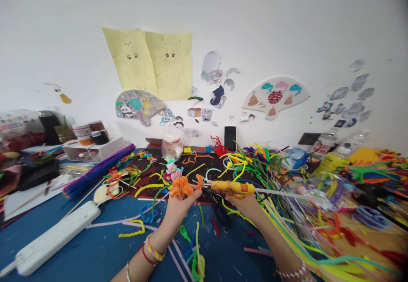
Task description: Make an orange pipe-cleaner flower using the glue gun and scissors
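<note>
My left hand [178, 212] is closed, with an orange pipe-cleaner flower [181, 187] at its fingers. A small curled orange pipe-cleaner piece [199, 181] stands up at the thumb tip. In my right hand [246, 209] is a yellow hot glue gun [234, 188], its nozzle pointing left, close to the curled piece. A long whitish glue stick [283, 194] sticks out of its back end. Pink and mint pipe-cleaner flowers [172, 172] show just behind the orange one. Below the glue gun lie dark-handled scissors [220, 212], partly hidden.
Loose pipe cleaners [270, 171] pile up at the right, and a purple bundle [98, 172] lies at the left. A white power strip [59, 237] rests at the front left. Against the wall stand a black phone-like object [230, 138] and a plastic-wrapped jar [172, 142]. Bottles [336, 159] stand back right.
</note>
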`<state>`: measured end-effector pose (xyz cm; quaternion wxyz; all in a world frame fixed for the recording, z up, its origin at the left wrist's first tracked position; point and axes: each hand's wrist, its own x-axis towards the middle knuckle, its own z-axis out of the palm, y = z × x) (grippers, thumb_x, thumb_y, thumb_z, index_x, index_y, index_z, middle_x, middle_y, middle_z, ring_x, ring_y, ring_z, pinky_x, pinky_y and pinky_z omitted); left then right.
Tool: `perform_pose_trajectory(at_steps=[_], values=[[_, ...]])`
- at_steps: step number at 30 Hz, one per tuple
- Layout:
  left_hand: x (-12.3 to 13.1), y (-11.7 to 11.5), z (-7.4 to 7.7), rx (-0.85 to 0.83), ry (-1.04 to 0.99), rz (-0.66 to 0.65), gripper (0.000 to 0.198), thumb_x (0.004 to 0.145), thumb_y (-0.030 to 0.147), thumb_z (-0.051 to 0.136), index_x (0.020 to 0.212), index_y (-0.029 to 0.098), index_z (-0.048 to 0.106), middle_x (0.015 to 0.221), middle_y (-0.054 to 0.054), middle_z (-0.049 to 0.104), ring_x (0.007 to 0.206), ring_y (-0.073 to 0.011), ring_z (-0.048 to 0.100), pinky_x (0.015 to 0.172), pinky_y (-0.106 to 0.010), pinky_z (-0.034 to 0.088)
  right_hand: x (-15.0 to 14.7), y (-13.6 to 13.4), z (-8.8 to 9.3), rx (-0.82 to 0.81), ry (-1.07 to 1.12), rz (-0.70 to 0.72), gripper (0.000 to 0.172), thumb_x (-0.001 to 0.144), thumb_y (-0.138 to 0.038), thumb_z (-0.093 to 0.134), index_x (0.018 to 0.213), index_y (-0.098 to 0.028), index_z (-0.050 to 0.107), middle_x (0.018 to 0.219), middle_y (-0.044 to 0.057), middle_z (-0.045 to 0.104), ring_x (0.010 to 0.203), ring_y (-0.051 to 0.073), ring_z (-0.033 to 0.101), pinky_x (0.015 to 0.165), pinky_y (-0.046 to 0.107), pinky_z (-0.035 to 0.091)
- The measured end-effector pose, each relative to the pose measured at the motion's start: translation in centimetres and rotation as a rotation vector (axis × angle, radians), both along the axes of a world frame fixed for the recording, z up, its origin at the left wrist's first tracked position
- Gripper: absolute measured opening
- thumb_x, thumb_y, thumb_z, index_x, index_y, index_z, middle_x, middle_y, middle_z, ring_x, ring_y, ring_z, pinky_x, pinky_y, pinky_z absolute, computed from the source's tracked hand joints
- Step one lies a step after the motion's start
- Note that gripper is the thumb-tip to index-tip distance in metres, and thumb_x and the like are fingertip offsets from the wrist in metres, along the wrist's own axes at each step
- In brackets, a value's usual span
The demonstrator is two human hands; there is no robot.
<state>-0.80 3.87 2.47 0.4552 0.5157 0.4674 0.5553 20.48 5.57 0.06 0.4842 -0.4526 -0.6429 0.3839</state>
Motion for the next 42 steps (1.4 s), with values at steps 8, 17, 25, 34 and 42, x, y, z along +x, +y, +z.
perform_pose_trajectory(at_steps=[8,17,25,34,42], values=[[0.1,-0.1,0.2,-0.008,0.019,0.010,0.020,0.068,0.030,0.068,0.077,0.013,0.062,0.047,0.006,0.052,0.047,-0.0078,0.045,0.049,-0.020,0.035,-0.2,-0.3,0.8,-0.055,0.010,-0.019,0.022,0.061,-0.038,0.070,0.075,-0.021,0.070,0.069,0.003,0.070,0.073,0.024,0.065,0.072,0.038,0.054],[0.1,-0.1,0.1,-0.016,-0.017,0.015,0.019,0.067,0.030,0.069,0.076,0.014,0.062,0.046,0.006,0.053,0.048,-0.0085,0.047,0.050,-0.020,0.037,-0.2,0.1,0.5,-0.072,0.015,-0.005,0.022,0.061,-0.038,0.071,0.077,-0.023,0.068,0.076,0.003,0.070,0.077,0.025,0.064,0.075,0.040,0.050],[-0.2,-0.1,0.0,0.025,-0.077,-0.043,0.017,0.071,0.029,0.066,0.076,0.013,0.060,0.042,0.007,0.050,0.043,-0.0073,0.043,0.047,-0.020,0.033,0.5,0.2,0.6,0.136,-0.426,-0.108,0.018,0.070,-0.038,0.064,0.075,-0.022,0.058,0.072,0.000,0.059,0.066,0.018,0.054,0.059,0.028,0.038],[-0.1,-0.1,-0.4,0.029,-0.155,-0.159,0.019,0.075,0.033,0.062,0.077,0.014,0.059,0.055,0.003,0.059,0.042,-0.0049,0.043,0.045,-0.019,0.032,-0.1,-0.5,-1.3,0.074,-0.864,0.193,0.047,0.062,-0.007,0.055,0.108,-0.017,0.051,0.113,0.009,0.049,0.098,0.022,0.050,0.084,0.032,0.038],[0.0,-0.5,0.4,0.073,0.099,-0.237,0.020,0.075,0.033,0.058,0.065,0.016,0.060,0.048,0.005,0.048,0.043,-0.0082,0.042,0.048,-0.023,0.037,0.3,-1.4,2.4,0.021,-0.192,0.342,0.029,0.088,-0.035,0.043,0.110,-0.021,0.058,0.111,0.007,0.055,0.106,0.020,0.051,0.094,0.034,0.036]])
